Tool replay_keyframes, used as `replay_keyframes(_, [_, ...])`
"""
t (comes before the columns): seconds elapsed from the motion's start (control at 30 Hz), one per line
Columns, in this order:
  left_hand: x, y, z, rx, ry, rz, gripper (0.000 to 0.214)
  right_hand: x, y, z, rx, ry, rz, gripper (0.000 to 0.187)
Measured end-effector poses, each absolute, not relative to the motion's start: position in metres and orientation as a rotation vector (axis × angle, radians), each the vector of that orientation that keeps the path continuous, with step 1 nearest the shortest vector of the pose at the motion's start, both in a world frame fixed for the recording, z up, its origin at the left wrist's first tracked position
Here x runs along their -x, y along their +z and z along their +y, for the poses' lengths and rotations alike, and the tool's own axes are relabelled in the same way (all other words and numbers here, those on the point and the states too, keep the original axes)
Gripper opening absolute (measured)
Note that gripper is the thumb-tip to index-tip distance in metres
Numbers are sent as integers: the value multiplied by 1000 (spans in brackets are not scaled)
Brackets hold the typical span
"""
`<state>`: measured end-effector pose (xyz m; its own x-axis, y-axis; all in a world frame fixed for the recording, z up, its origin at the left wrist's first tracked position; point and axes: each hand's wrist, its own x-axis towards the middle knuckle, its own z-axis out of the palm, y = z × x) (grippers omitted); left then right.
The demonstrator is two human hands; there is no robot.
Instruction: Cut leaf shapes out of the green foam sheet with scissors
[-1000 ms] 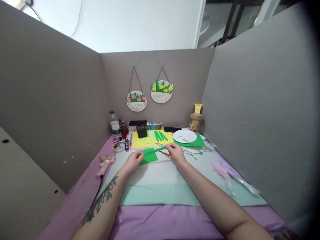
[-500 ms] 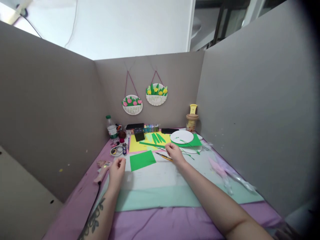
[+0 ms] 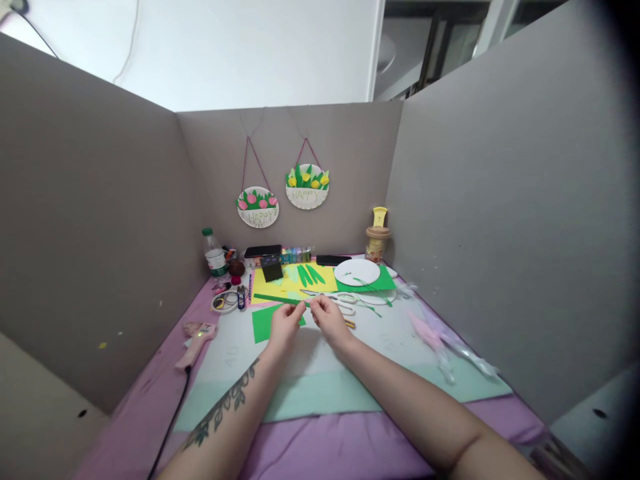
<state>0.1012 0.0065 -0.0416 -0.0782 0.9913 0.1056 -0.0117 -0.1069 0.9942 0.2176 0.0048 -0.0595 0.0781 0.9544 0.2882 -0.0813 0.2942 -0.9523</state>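
My left hand [image 3: 286, 325] and my right hand [image 3: 327, 317] meet at the middle of the mat, fingertips pinched together. Between them they hold one end of a thin green paper strip [image 3: 274, 299], which runs out to the left over a yellow sheet [image 3: 265, 288]. A green paper square [image 3: 261, 325] lies flat just under my left hand. White-handled scissors [image 3: 340, 300] rest right behind my right hand, with a pencil [image 3: 351, 325] beside it.
Grey partition walls enclose the desk; two decorated paper plates [image 3: 257, 207] hang on the back wall. A white plate [image 3: 357, 271] on green paper, cut green leaves [image 3: 309, 273], a black box [image 3: 272, 268], a bottle [image 3: 215, 256], a yellow-lidded jar [image 3: 375, 243] and a glue gun [image 3: 194, 335] lie around.
My left hand moved from the left side near the glue gun to the centre. My right hand drew back from the scissors, and both now pinch the green strip. The view shifted slightly.
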Motion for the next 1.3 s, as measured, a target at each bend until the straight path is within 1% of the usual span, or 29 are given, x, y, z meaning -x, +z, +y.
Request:
replay_keyframes(0.13, [-85,-56,15,-1151,1310,1116,41,-218,-60,9,1031,921,-1354,33])
replay_keyframes(0.2, [-79,-55,19,-1062,1319,1119,41,-230,-58,17,1175,824,-1461,30])
replay_keyframes(0.23, [-76,-54,20,-1013,1325,1131,42,-239,-56,21,1290,722,-1531,28])
replay_keyframes(0.33, [-69,-49,24,-912,1337,1164,44,-274,-54,35,1742,240,-1800,18])
replay_keyframes(0.37, [-68,-48,24,-895,1340,1172,45,-285,-54,39,1894,136,-1858,16])
replay_keyframes(0.47, [-64,-45,24,-875,1356,1179,46,-308,-59,48,2149,101,-1974,27])
replay_keyframes(0.57, [-62,-41,23,-885,1376,1162,45,-314,-64,53,2151,123,-2054,31])
replay_keyframes(0.73, [-58,-36,23,-862,1427,1152,45,-316,-65,55,2056,61,-2172,29])
replay_keyframes(0.83, [-54,-35,25,-828,1485,1121,44,-317,-63,53,1959,9,-2124,29])
replay_keyframes(0.93, [-50,-33,27,-798,1524,1092,42,-312,-59,50,1793,148,-1903,31])
replay_keyframes(1.03, [-48,-28,26,-785,1542,1083,39,-296,-52,41,1545,586,-1667,28])
replay_keyframes(1.13, [-50,-20,20,-805,1542,1086,34,-273,-52,28,1256,1088,-1613,22])
replay_keyframes(1.23, [-53,-12,13,-866,1559,1097,31,-250,-60,15,1095,1438,-1653,21])
replay_keyframes(1.3, [-55,-10,10,-914,1586,1111,30,-238,-68,8,1059,1582,-1648,24])
